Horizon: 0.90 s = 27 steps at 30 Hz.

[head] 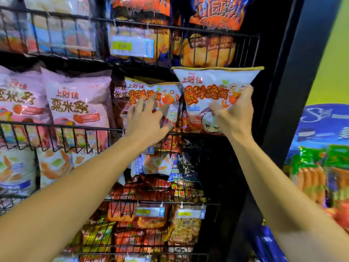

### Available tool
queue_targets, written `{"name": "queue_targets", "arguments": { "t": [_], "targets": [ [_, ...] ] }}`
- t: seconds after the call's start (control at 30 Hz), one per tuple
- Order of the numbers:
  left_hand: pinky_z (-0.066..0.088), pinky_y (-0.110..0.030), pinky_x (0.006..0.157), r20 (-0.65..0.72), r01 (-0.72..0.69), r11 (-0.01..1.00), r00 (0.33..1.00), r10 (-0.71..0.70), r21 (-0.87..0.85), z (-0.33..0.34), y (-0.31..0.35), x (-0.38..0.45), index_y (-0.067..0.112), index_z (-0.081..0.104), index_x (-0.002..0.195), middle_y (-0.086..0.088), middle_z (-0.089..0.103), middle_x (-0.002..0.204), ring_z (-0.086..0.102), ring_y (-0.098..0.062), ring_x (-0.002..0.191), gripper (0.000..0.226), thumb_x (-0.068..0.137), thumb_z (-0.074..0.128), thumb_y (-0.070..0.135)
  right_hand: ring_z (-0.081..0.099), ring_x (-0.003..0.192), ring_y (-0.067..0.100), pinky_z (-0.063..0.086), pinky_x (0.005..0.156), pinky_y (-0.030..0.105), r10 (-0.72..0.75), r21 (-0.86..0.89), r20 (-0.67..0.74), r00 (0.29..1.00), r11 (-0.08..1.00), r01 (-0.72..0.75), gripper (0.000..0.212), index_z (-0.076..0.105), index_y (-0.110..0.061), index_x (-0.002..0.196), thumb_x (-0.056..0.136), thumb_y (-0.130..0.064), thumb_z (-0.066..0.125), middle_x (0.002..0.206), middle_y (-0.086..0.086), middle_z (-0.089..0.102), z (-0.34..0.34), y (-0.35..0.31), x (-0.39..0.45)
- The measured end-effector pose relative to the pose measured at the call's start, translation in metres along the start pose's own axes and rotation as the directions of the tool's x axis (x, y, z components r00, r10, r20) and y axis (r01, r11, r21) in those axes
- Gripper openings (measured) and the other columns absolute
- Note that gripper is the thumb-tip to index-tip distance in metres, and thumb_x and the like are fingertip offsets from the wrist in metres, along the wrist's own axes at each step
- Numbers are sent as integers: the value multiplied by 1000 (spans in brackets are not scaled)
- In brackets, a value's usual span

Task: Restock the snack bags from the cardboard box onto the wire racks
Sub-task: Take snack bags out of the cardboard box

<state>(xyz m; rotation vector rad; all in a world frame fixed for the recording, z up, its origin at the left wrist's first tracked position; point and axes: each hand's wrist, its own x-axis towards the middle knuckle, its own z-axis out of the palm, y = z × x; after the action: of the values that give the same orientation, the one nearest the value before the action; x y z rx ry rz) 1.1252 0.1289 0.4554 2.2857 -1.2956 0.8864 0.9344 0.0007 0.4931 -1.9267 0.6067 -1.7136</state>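
Observation:
My right hand [234, 112] grips a white snack bag with orange lettering and a crab picture [211, 82], holding it upright at the right end of the middle wire rack [75, 127]. My left hand [149, 118] presses with spread fingers against a matching white crab bag [151, 89] standing in that rack just to the left. The cardboard box is not in view.
Pink snack bags [75, 103] fill the rack's left part. Orange chip bags [207, 48] sit in the rack above, mixed red and white bags [151, 165] in racks below. A black post [290, 76] borders the racks on the right; beyond it is a display of green and orange packs [311, 171].

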Motion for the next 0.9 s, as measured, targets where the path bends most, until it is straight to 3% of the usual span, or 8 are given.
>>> {"name": "queue_targets", "arguments": {
  "t": [0.23,0.33,0.4,0.53,0.67,0.77,0.83,0.9],
  "targets": [
    [10,-53,120,-27,19,1000,999,-19,-14,11,-1,1,39,30,154,-2,5,168,1,-31,152,63,96,37,64,60,106,22,45,80,31,201,-109,179,963,977,-183,84,29,-15,145,80,-20,81,121,1,57,42,20,30],
    [10,-53,120,-19,14,1000,1000,-14,-13,13,0,1,40,27,154,-1,2,168,-2,-30,152,60,98,32,63,52,128,32,47,93,38,362,-164,254,897,930,-329,99,10,-17,158,86,-22,78,141,8,50,47,29,37],
    [10,-54,120,-12,6,1000,1000,-6,-4,14,-1,2,39,26,154,-1,1,168,-3,-30,153,60,99,31,61,38,142,32,41,103,39,470,-249,275,839,878,-410,107,-8,-18,160,92,-26,74,161,8,31,44,30,41],
    [10,-54,120,-5,3,1000,1000,-3,9,16,-2,4,38,24,154,-3,1,168,-3,-31,153,60,99,31,61,38,142,33,43,97,39,516,-496,251,819,795,-348,108,-9,-7,159,92,-39,71,165,11,19,39,27,46],
    [8,-54,121,-5,17,1000,1000,-17,-16,16,-2,3,38,25,154,-1,2,168,-4,-29,153,60,99,32,60,38,140,37,43,105,47,492,-601,193,849,743,-294,118,7,-4,157,79,-61,74,160,11,26,27,20,41],
    [8,-54,121,-10,24,999,1000,-24,-25,16,0,3,38,25,154,-1,3,168,-3,-28,153,59,100,33,59,51,127,35,46,89,39,394,-581,167,904,780,-232,116,25,-1,150,72,-76,68,148,12,43,8,15,25],
    [8,-54,121,-16,26,999,1000,-27,-36,16,1,3,38,26,154,-1,4,168,-3,-28,153,59,100,34,59,57,115,35,43,77,36,266,-562,94,959,809,-169,98,36,-7,143,74,-69,71,141,9,49,-2,10,7],
    [9,-54,121,-29,26,999,999,-27,-47,17,2,2,37,28,153,-2,6,168,-2,-28,153,59,99,35,58,58,109,33,46,78,38,36,-481,52,998,876,-6,69,42,-13,134,82,-43,78,131,7,52,-5,3,-8]
  ]
}}
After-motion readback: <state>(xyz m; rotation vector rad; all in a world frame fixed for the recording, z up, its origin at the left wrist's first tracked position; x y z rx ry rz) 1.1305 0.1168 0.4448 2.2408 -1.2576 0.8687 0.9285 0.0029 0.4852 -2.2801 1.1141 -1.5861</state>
